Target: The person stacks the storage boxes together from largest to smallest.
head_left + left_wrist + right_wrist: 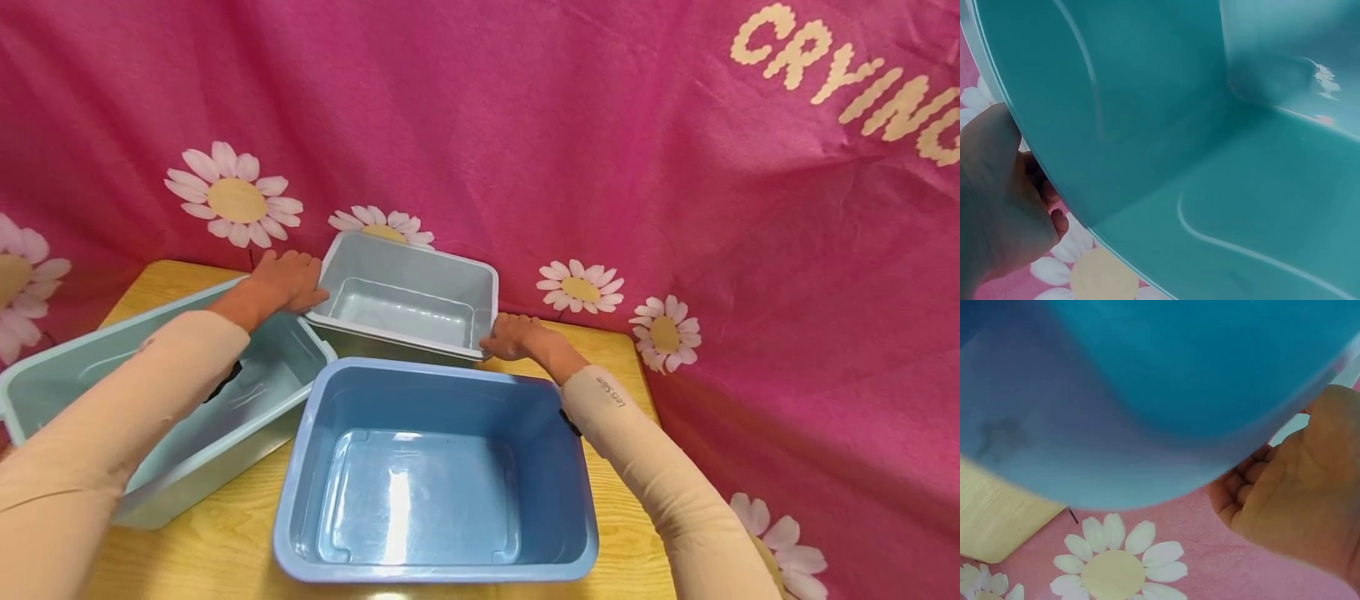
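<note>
Grey plastic makes up the bin at the back of the wooden table, right up near the pink daisy-printed cloth. From where I stand, a person has it by both ends: the left hand grips its left side, thumb at the rim, and the right hand curls its fingers at the front right corner, holding on there. Along the bin's front edge, a second rim shows just beneath the first. Nearer the person sits a blue bin, glossy inside, and to its left a pale green bin stands at an angle, under the left forearm. Pale sleeves cover both arms.
</note>
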A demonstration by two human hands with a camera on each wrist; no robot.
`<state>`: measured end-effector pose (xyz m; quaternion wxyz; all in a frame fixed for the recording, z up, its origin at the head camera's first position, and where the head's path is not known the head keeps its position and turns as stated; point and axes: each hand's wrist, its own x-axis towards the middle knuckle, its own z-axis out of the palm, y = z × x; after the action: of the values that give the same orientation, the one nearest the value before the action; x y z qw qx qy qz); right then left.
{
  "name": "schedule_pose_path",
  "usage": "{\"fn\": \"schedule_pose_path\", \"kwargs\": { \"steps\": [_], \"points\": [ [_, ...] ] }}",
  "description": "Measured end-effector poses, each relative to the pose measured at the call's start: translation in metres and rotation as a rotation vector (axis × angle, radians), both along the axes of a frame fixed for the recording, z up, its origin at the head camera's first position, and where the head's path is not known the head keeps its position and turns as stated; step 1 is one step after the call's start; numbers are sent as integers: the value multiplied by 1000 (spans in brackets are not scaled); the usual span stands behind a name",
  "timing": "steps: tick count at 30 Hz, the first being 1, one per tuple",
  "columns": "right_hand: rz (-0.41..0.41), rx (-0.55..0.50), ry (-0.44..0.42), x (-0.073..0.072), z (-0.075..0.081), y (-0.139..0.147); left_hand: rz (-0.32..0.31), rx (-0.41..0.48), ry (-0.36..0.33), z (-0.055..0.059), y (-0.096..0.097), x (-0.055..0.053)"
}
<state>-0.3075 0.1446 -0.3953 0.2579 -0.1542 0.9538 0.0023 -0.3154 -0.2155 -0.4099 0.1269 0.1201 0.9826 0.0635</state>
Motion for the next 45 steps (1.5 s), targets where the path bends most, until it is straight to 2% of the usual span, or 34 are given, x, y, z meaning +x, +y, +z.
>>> {"fn": "schedule_pose_path", "kwargs": {
  "steps": [16, 23, 30, 35, 45],
  "points": [
    [12, 39, 149, -2, 7, 17, -14, 88, 50, 9, 7, 1],
    [-9, -7, 218, -1, 12, 26, -52, 116, 73, 13, 7, 4],
    [30, -62, 269, 1, 14, 34, -56, 159, 124, 20, 8, 10],
    [52, -77, 303, 2, 16, 39, -83, 163, 167, 23, 7, 12],
    [76, -96, 365, 6, 19, 46, -84, 176, 183, 29, 10, 17]
  ]
}}
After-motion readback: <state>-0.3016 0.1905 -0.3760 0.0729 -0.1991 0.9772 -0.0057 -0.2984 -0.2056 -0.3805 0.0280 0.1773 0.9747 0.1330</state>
